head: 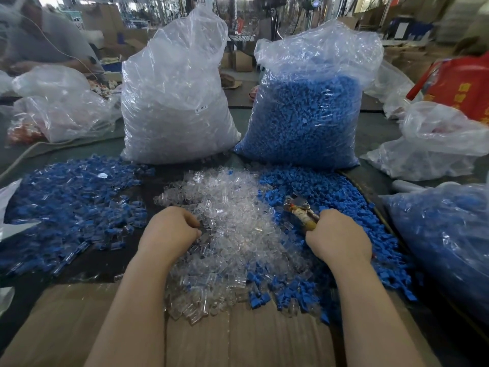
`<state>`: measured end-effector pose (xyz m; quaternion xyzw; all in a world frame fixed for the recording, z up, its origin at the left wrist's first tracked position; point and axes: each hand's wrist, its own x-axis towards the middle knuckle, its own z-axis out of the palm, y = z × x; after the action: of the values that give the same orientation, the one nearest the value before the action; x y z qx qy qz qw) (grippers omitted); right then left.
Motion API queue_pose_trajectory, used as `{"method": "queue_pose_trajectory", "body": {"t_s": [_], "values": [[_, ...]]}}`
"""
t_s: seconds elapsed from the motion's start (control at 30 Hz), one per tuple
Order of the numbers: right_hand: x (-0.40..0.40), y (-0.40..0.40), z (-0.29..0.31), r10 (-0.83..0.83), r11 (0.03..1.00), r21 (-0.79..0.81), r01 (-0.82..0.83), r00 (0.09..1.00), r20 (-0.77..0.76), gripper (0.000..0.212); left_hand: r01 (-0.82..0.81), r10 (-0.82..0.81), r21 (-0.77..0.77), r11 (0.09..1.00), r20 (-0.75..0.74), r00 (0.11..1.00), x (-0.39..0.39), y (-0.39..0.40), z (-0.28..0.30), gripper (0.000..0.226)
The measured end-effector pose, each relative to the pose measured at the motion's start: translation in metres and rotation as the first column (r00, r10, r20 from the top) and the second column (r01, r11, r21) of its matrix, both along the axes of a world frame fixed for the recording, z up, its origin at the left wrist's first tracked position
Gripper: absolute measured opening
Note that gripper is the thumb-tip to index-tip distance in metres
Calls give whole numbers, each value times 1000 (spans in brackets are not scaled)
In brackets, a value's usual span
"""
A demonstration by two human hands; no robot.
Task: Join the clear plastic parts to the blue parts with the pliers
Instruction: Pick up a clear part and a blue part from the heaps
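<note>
The left hand (170, 231) is curled, knuckles up, in the pile of clear plastic parts (232, 229), fingers bent as if pinching one; what it holds, if anything, is hidden. The right hand (340, 238) is clenched round the pliers (300, 207), whose jaws point away over the loose blue parts (330, 192) just beyond it. The parts look light, hard and slippery; best pinched by their sides.
</note>
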<state>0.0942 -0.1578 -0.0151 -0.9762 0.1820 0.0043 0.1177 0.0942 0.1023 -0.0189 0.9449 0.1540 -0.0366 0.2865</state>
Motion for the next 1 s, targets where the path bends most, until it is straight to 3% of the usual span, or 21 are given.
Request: {"method": "queue_pose_trajectory", "body": {"t_s": [0.27,0.47,0.6,0.73,0.9,1.0], "values": [[3,0,-4,96,995,30,-97,995,26,19,-15,22,-54,998,132,991,0,-4,-2,16],[3,0,-4,113,986,110,-123,989,90,11,21,60,-285,958,273,960,-2,-15,7,14],[4,-2,-6,85,987,128,-99,990,112,10,101,40,-504,858,262,964,-6,-24,11,21],[7,-8,-8,61,985,150,-80,990,129,11,107,70,-704,702,217,974,-8,-35,18,15],[10,-12,-4,114,938,317,-142,988,105,20,91,101,-823,560,177,979,-8,-38,21,13],[9,-10,-1,197,934,299,-195,980,23,29,71,103,-856,511,143,984,-7,-37,22,15]]}}
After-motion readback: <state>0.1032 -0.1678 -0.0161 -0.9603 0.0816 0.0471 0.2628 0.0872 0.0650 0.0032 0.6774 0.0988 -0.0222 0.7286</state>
